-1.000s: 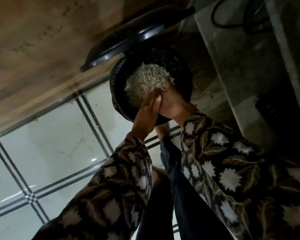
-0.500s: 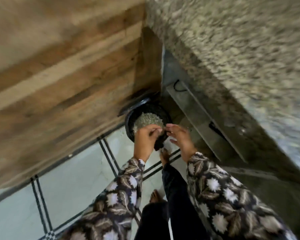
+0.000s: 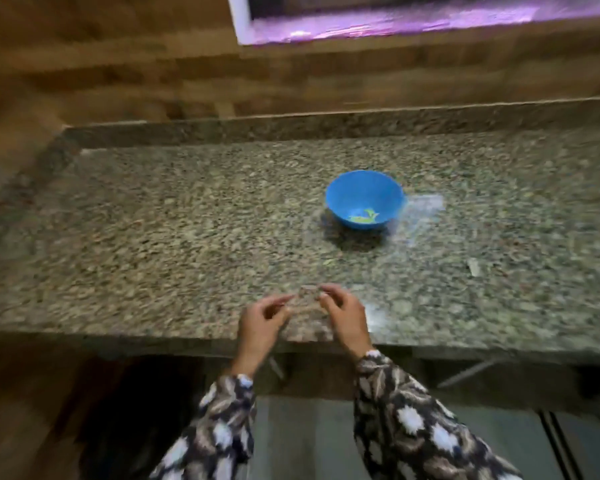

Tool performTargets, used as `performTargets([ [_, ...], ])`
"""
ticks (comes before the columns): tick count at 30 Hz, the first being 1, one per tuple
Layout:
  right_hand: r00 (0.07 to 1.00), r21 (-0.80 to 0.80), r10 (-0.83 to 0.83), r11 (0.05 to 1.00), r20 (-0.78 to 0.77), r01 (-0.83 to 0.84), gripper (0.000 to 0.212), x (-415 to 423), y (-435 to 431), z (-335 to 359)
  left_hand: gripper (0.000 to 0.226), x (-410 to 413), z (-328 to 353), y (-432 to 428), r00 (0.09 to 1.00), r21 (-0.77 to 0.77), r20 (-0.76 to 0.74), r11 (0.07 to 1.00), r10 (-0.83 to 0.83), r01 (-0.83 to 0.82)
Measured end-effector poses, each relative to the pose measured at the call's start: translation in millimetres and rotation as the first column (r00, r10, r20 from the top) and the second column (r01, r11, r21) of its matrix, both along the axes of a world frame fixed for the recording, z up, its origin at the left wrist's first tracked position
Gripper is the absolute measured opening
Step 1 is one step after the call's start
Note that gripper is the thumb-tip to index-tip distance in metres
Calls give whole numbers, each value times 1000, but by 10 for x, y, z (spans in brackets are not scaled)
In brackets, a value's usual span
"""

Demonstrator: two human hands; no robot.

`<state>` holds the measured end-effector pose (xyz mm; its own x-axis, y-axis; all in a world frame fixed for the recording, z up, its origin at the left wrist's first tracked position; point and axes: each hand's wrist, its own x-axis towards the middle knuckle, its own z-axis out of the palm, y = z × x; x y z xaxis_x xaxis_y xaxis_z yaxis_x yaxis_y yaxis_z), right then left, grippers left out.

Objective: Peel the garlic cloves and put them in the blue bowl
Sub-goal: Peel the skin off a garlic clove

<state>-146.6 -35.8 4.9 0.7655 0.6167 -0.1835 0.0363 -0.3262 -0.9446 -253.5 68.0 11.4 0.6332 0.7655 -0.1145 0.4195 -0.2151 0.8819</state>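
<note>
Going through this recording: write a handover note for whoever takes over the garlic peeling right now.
Left hand: fingers curled, pinching what looks like clear film above the granite counter front edge; blurred.
Right hand: pinching the film's other side.
Blue bowl: upright on the counter, beyond the hands; a yellow-green mark in the bottom, cloves or print, cannot tell.
Done: no peeled cloves clearly visible.
Left: peel cloves, put them in the bowl.
</note>
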Motion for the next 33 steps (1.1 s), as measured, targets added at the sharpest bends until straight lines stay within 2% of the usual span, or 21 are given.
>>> performTargets([
  [2,998,-45,-19,999,53,21,24,472,-343,-1,25,510,8,-126,999,99,-43,995,-21,25],
  [5,980,-96,-77,991,183,96,27,1143,-847,-29,33,1139,-66,-192,990,242,-134,970,47,-14],
  [8,923,-147,-170,961,346,232,32,1627,-1220,-46,35,1437,-248,-182,943,354,-320,935,94,27],
  [10,902,-160,-197,948,383,275,33,1837,-1374,-59,27,1485,-333,-188,919,429,-385,898,88,94],
  [13,917,-220,-170,940,361,261,37,2056,-1514,-134,21,1532,-329,-216,924,412,-333,910,190,-39],
  [15,936,-272,-148,932,319,240,44,2141,-1552,-198,16,1583,-241,-241,921,295,-283,938,269,-184],
  [17,942,-323,-133,917,309,236,51,2188,-1566,-243,14,1688,-93,-246,939,193,-169,944,300,-267],
  [20,931,-373,-106,896,348,242,50,2233,-1575,-292,16,1992,161,-169,970,207,21,948,242,-241],
  [22,929,-390,-84,891,361,232,42,2276,-1572,-301,15,2262,276,-93,979,240,30,949,203,-204],
  [27,942,-387,-94,895,323,222,33,2331,-1498,-248,19,2599,206,57,984,154,-52,975,171,-161],
  [31,934,-389,-64,897,352,209,20,2312,-1435,-212,21,2491,232,45,967,113,96,962,238,-248],
  [33,941,-349,-125,907,315,237,18,2298,-1374,-193,22,2405,240,-102,961,113,164,964,223,-243],
])
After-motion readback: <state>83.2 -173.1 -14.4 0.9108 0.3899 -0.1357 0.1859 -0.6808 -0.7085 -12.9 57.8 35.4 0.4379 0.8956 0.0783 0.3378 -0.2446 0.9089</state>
